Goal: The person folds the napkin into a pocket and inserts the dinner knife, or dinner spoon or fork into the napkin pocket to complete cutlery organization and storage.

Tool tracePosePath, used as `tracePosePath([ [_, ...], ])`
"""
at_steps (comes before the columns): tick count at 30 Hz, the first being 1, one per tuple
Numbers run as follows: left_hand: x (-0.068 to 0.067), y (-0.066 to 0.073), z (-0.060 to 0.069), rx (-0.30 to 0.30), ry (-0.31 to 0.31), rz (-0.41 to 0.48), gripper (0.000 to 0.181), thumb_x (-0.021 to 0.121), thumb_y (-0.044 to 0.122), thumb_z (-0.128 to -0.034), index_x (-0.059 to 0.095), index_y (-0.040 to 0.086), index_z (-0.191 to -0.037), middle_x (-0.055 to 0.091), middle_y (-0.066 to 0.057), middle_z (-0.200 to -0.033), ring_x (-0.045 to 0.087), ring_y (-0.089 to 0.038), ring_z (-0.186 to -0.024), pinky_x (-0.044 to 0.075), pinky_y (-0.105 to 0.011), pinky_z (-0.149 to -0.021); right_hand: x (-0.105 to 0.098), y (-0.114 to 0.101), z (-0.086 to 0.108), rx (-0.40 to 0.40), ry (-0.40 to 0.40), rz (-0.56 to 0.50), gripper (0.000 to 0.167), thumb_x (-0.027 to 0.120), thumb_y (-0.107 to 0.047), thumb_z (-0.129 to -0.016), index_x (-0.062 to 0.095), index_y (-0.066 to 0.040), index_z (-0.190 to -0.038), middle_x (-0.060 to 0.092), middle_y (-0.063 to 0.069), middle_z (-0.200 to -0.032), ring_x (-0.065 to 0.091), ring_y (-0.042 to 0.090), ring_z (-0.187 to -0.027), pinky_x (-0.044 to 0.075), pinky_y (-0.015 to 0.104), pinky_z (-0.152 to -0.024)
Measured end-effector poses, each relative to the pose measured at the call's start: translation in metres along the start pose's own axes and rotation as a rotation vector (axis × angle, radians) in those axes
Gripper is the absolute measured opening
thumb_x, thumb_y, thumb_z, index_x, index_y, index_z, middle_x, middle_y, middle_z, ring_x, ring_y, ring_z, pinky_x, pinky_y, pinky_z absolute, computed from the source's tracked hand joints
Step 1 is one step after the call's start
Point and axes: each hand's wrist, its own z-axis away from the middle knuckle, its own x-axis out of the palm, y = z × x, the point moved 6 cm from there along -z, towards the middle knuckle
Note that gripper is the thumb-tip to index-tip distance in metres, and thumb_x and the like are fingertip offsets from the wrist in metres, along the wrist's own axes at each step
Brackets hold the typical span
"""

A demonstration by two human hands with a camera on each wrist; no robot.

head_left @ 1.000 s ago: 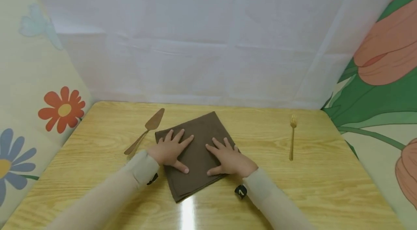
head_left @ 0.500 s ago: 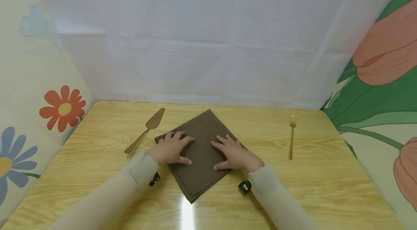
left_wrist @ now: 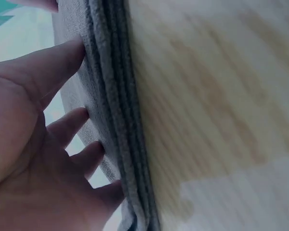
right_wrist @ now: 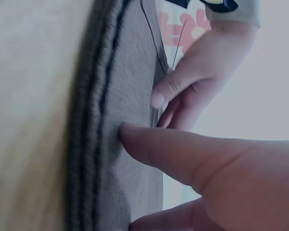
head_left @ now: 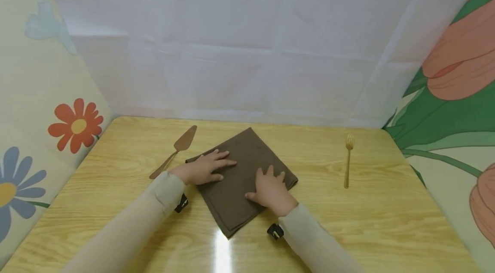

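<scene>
A brown folded cloth [head_left: 239,195] lies flat on the table, turned so that one corner points toward me. Several stacked layers show along its edge in both wrist views. On its left part rests my left hand [head_left: 203,167], fingers spread and pointing right. My right hand [head_left: 272,189] touches the right part, its thumb [right_wrist: 154,144] and fingertips against the fabric. Neither hand grips the cloth. Just left of the cloth lies a copper-coloured cake server [head_left: 179,146], its handle end close to my left wrist. A gold fork [head_left: 348,159] lies apart at the right.
The wood-grain table [head_left: 379,230] ends at a white sheet [head_left: 247,49] hung behind it. Flower-printed panels stand at the left [head_left: 23,92] and right. A light reflection shows at the table's front.
The cloth has turned clockwise under my hands, bringing its near corner to the right. My right hand has then shifted left and nearer to me, and my left hand slightly away from me.
</scene>
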Motion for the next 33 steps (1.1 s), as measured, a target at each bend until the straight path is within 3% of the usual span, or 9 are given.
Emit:
tracePosePath([
  [6, 0.004, 0.007, 0.005, -0.055, -0.042, -0.025, 0.057, 0.054, 0.026, -0.1063, 0.035, 0.011, -0.158, 0.018, -0.029, -0.163, 0.014, -0.058, -0.146, 0.024, -0.077, -0.108, -0.004, 0.008, -0.017, -0.071, -0.090, -0.018, 0.085, 0.078, -0.041, -0.090, 0.042, 0.006, -0.150, 0.033, 0.034, -0.155, 0.025, 0.052, -0.146, 0.024, 0.068, -0.115],
  [13, 0.010, 0.026, 0.013, -0.092, -0.017, -0.078, 0.060, 0.055, 0.028, -0.1059, 0.035, 0.004, -0.157, 0.021, -0.035, -0.160, 0.017, -0.060, -0.144, 0.023, -0.068, -0.115, -0.013, 0.029, -0.033, -0.122, -0.140, -0.161, 0.086, 0.085, -0.027, -0.085, 0.040, -0.001, -0.154, 0.026, 0.024, -0.163, 0.016, 0.039, -0.153, 0.009, 0.058, -0.122],
  [15, 0.013, 0.032, 0.015, -0.109, 0.005, -0.106, 0.059, 0.055, 0.028, -0.1061, 0.036, 0.004, -0.157, 0.023, -0.035, -0.159, 0.020, -0.058, -0.144, 0.025, -0.067, -0.115, -0.016, 0.033, -0.037, -0.123, -0.155, -0.179, 0.087, 0.086, -0.024, -0.084, 0.040, -0.005, -0.155, 0.022, 0.022, -0.164, 0.014, 0.041, -0.153, 0.011, 0.058, -0.122],
  [21, 0.026, 0.051, 0.019, -0.247, 0.082, -0.132, 0.055, 0.054, 0.024, -0.1066, 0.039, 0.006, -0.156, 0.027, -0.032, -0.159, 0.025, -0.060, -0.141, 0.038, -0.073, -0.102, -0.023, 0.038, -0.050, -0.190, -0.194, -0.158, 0.089, 0.086, -0.025, -0.083, 0.039, -0.012, -0.157, 0.017, 0.019, -0.166, 0.010, 0.053, -0.149, 0.019, 0.062, -0.119],
  [23, 0.029, 0.060, 0.021, -0.265, 0.102, -0.143, 0.054, 0.055, 0.024, -0.1062, 0.042, 0.008, -0.155, 0.030, -0.032, -0.158, 0.027, -0.061, -0.140, 0.040, -0.073, -0.100, -0.024, 0.041, -0.054, -0.217, -0.192, -0.163, 0.087, 0.086, -0.025, -0.083, 0.040, -0.013, -0.157, 0.018, 0.017, -0.167, 0.010, 0.053, -0.149, 0.020, 0.063, -0.119],
  [25, 0.031, 0.067, 0.021, -0.256, 0.111, -0.173, 0.053, 0.056, 0.025, -0.1056, 0.044, 0.009, -0.154, 0.033, -0.032, -0.156, 0.031, -0.061, -0.138, 0.043, -0.070, -0.098, -0.025, 0.045, -0.058, -0.230, -0.189, -0.180, 0.085, 0.085, -0.025, -0.084, 0.042, -0.014, -0.156, 0.019, 0.016, -0.167, 0.009, 0.052, -0.150, 0.020, 0.064, -0.118],
  [29, 0.033, 0.074, 0.019, -0.172, 0.119, -0.259, 0.051, 0.059, 0.022, -0.1040, 0.048, 0.011, -0.152, 0.041, -0.033, -0.151, 0.039, -0.056, -0.137, 0.045, -0.065, -0.100, -0.026, 0.052, -0.062, -0.238, -0.205, -0.217, 0.080, 0.083, -0.024, -0.087, 0.043, -0.017, -0.156, 0.017, 0.011, -0.168, 0.002, 0.046, -0.152, 0.020, 0.065, -0.118],
  [33, 0.027, 0.074, 0.017, -0.085, 0.121, -0.250, 0.048, 0.064, 0.016, -0.1010, 0.054, 0.011, -0.148, 0.045, -0.034, -0.146, 0.043, -0.050, -0.136, 0.040, -0.063, -0.107, -0.025, 0.057, -0.067, -0.269, -0.234, -0.225, 0.079, 0.081, -0.024, -0.089, 0.040, -0.018, -0.157, 0.013, 0.009, -0.169, -0.003, 0.043, -0.153, 0.019, 0.064, -0.119],
])
